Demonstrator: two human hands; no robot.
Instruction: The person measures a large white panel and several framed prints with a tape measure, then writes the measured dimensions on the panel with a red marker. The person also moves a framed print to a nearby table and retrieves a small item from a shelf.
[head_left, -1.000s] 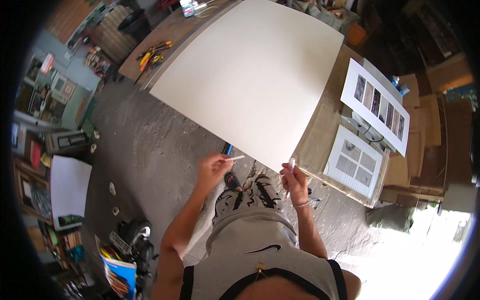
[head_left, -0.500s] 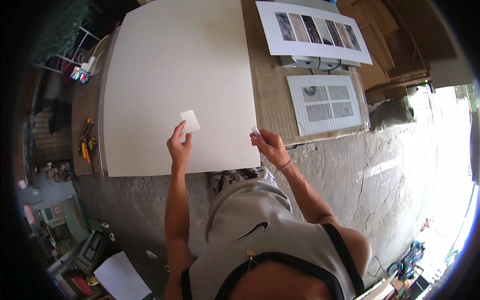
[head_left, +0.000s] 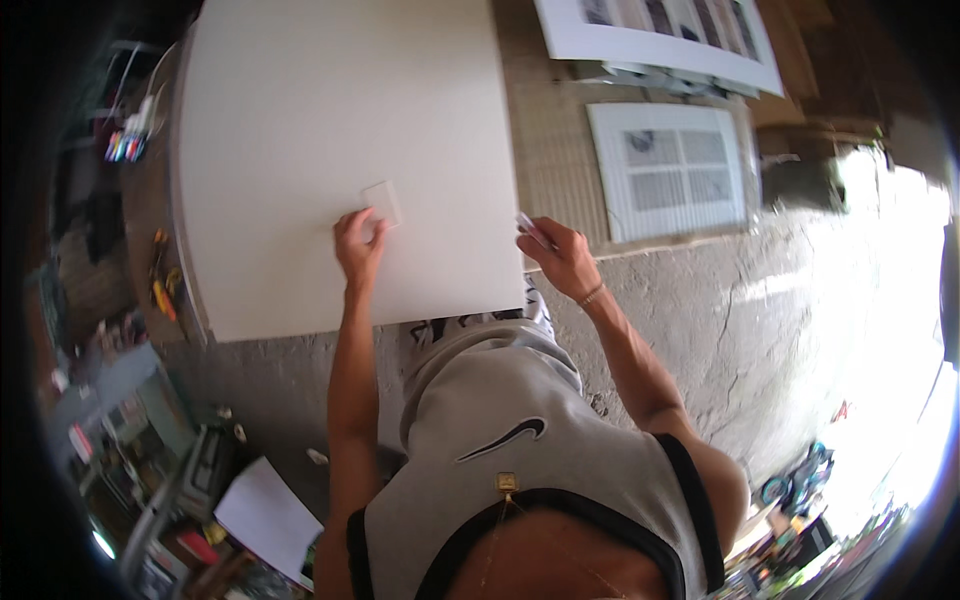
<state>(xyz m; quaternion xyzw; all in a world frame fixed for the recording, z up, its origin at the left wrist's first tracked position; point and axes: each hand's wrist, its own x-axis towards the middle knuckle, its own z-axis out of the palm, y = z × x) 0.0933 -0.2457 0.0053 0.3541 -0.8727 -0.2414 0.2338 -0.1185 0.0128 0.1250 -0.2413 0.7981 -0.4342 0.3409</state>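
A large white board (head_left: 350, 120) lies flat in front of me. Above its near half, my left hand (head_left: 358, 245) pinches a small white rectangular card (head_left: 384, 203) by its near edge, between thumb and fingers. Whether the card touches the board, I cannot tell. Just past the board's right edge, my right hand (head_left: 565, 262) is closed around a small, pale, partly see-through stick-like object (head_left: 532, 228). Its tip sticks out toward the board; the fingers hide the rest, so its kind is unclear.
To the right, a sheet with four grey panels (head_left: 680, 170) rests on the ribbed brown tabletop (head_left: 555, 170), with a striped picture board (head_left: 660, 40) beyond it. Orange-and-black hand tools (head_left: 164, 285) and colourful markers (head_left: 126, 147) lie left of the board.
The whole view has shifted, so the board and tabletop sit higher in the picture. My left hand, with the card, is slightly farther from the board's near edge. Both hands keep their grips.
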